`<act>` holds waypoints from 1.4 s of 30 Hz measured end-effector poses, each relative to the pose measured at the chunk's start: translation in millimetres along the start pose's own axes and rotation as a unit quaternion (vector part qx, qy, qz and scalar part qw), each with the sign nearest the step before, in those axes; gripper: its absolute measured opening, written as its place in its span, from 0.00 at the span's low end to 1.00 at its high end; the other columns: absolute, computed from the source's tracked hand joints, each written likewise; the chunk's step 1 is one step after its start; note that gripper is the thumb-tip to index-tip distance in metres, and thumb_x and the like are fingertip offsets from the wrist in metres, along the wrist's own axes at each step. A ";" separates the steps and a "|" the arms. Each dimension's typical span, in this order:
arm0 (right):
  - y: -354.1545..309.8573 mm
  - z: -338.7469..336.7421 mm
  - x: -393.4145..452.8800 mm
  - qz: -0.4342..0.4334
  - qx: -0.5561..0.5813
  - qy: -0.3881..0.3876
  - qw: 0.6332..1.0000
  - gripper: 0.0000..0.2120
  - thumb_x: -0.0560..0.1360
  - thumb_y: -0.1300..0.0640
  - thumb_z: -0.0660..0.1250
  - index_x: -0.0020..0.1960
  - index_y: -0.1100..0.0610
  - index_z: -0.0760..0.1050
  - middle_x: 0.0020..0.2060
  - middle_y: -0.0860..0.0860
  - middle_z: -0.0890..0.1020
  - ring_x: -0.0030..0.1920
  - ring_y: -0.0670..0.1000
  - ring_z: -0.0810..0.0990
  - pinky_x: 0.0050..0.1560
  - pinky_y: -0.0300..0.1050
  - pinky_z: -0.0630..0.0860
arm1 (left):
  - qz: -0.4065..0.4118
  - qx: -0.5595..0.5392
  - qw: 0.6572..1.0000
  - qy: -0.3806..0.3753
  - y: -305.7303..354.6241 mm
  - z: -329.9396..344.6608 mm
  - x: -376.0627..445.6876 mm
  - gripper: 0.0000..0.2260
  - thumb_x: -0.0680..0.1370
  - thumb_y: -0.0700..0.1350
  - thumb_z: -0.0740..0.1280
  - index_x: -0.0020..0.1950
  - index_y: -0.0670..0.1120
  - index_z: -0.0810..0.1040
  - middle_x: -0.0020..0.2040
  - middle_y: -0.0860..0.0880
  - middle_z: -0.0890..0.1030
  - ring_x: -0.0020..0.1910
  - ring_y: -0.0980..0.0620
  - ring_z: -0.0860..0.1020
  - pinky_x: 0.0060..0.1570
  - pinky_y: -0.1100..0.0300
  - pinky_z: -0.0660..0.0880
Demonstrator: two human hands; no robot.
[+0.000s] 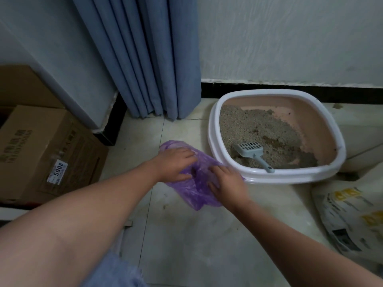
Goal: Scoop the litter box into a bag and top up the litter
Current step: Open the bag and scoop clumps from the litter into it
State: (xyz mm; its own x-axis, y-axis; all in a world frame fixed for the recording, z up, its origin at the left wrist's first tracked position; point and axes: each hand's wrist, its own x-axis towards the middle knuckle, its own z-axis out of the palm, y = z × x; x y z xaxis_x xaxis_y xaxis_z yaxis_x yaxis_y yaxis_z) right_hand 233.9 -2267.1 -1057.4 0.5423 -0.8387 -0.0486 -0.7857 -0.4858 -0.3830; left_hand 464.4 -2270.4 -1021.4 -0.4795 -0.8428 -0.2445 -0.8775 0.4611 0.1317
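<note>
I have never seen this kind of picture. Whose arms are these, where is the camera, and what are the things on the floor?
There is no machine here. A person wears the camera on the head, so you look down along their own arms. The left hand and the right hand both hold a purple plastic bag just above the tiled floor. Beside it stands the litter box, with a grey scoop lying in the litter. A litter sack lies at the right, and cardboard boxes at the left.
</note>
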 end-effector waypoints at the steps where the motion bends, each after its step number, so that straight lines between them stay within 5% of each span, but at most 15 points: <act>1: -2.8 -5.0 1.6 -0.006 -0.002 0.025 1.000 0.15 0.70 0.52 0.69 0.55 0.53 0.78 0.50 0.52 0.83 0.49 0.59 0.80 0.47 0.52 0.75 | -0.004 -0.021 1.000 0.016 6.7 -6.2 3.2 0.25 0.77 0.56 0.68 0.71 0.47 0.72 0.71 0.46 0.74 0.70 0.46 0.70 0.69 0.51 0.66; 5: -8.2 -41.4 15.8 0.007 0.003 0.076 0.997 0.12 0.70 0.52 0.65 0.51 0.53 0.79 0.44 0.50 0.83 0.45 0.58 0.79 0.45 0.52 0.74 | -0.031 -0.070 0.992 0.099 33.7 -29.8 16.9 0.22 0.77 0.51 0.67 0.70 0.47 0.74 0.66 0.46 0.77 0.66 0.46 0.73 0.66 0.49 0.69; 11: 19.9 -102.3 31.3 0.017 -0.031 0.053 0.998 0.12 0.74 0.54 0.65 0.56 0.55 0.79 0.50 0.53 0.82 0.52 0.58 0.77 0.50 0.49 0.73 | -0.100 -0.098 0.980 0.144 46.8 -40.4 23.2 0.21 0.76 0.54 0.62 0.65 0.47 0.76 0.59 0.47 0.80 0.58 0.44 0.77 0.58 0.48 0.74; 15: 49.2 -111.3 30.6 0.153 -0.017 0.035 0.987 0.16 0.76 0.49 0.65 0.60 0.56 0.76 0.56 0.56 0.79 0.57 0.59 0.75 0.52 0.50 0.73 | -0.092 -0.061 0.969 0.222 63.5 -46.1 44.4 0.15 0.78 0.51 0.63 0.61 0.46 0.78 0.56 0.47 0.79 0.55 0.45 0.77 0.53 0.51 0.73; 21: 83.2 -82.7 13.0 0.286 0.033 0.021 0.957 0.22 0.75 0.50 0.66 0.65 0.59 0.70 0.61 0.59 0.78 0.60 0.60 0.76 0.56 0.51 0.74 | -0.247 -0.186 0.947 0.086 103.6 -25.5 89.0 0.27 0.80 0.60 0.60 0.72 0.43 0.65 0.68 0.42 0.73 0.67 0.41 0.71 0.62 0.49 0.71; 26: 93.4 -68.8 6.0 0.297 0.008 0.024 0.955 0.19 0.75 0.50 0.65 0.63 0.57 0.71 0.57 0.56 0.81 0.57 0.60 0.79 0.54 0.51 0.74 | -0.256 -0.129 0.957 0.037 102.3 -3.3 105.2 0.43 0.76 0.67 0.63 0.79 0.43 0.51 0.72 0.40 0.66 0.69 0.40 0.69 0.63 0.47 0.70; 33: 106.5 -62.4 15.6 0.296 -0.018 0.010 0.955 0.16 0.74 0.48 0.67 0.59 0.55 0.74 0.53 0.54 0.83 0.55 0.58 0.80 0.52 0.48 0.73 | -0.268 -0.156 0.950 0.021 96.5 5.5 116.4 0.56 0.68 0.75 0.65 0.81 0.42 0.45 0.80 0.38 0.44 0.79 0.40 0.51 0.74 0.48 0.57; 38: 121.6 -69.5 26.7 0.289 -0.018 -0.011 0.957 0.09 0.75 0.52 0.65 0.47 0.55 0.80 0.40 0.53 0.83 0.43 0.57 0.82 0.39 0.45 0.75 | -0.255 -0.141 0.955 0.060 100.1 9.0 115.0 0.61 0.64 0.76 0.67 0.80 0.38 0.45 0.81 0.39 0.43 0.80 0.43 0.49 0.77 0.52 0.53; 42: 136.2 -67.4 20.1 0.297 0.048 0.052 0.952 0.11 0.78 0.57 0.60 0.42 0.58 0.80 0.33 0.53 0.80 0.35 0.55 0.78 0.35 0.47 0.73 | -0.257 -0.168 0.949 0.069 99.3 5.5 114.1 0.61 0.63 0.74 0.70 0.80 0.39 0.46 0.81 0.41 0.44 0.80 0.45 0.50 0.77 0.52 0.55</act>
State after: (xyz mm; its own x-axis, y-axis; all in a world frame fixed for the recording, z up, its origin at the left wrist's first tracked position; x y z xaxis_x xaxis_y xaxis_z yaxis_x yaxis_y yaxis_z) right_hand 117.7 -2366.6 -1048.4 -0.0251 -0.9807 -0.1939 -0.9110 0.1023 -0.3996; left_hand 322.5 -2319.2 -1041.5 0.0361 -0.9717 -0.2336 -0.9357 -0.1149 0.3336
